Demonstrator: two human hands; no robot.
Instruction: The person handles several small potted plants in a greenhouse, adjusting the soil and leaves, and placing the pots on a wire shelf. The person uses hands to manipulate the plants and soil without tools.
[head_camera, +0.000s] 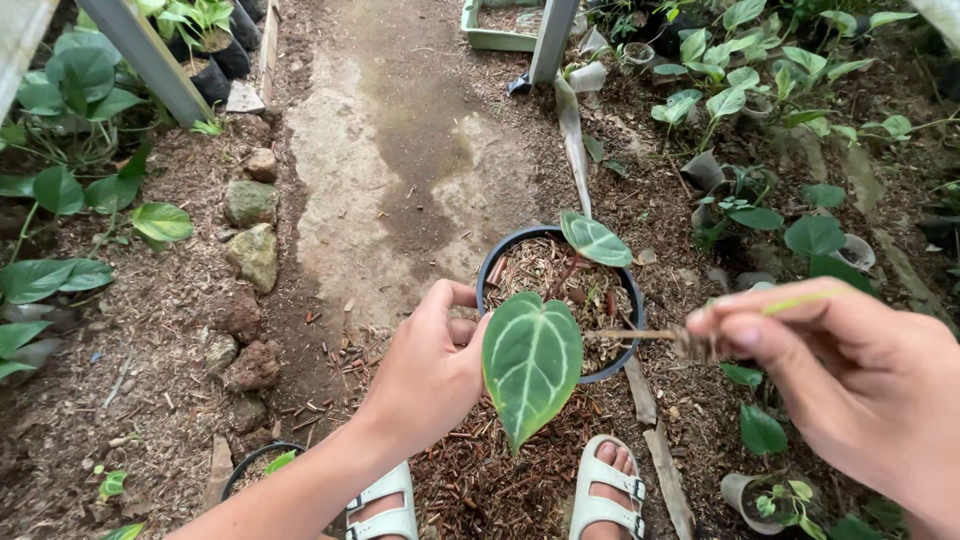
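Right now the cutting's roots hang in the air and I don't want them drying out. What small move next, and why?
Probably lower the right hand so the cutting comes down onto the mix in the pot. The left hand grips the pot's rim, and the cutting's root end hovers at the pot's right edge, not yet in the mix.

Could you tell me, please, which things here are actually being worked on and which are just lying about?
In hand:
left hand gripping the black pot
heart-shaped veined leaf and smaller leaf of the potted plant
right hand pinching a thin stem cutting

Lying about:
stones edging the path
green tray
small pots on the mulch
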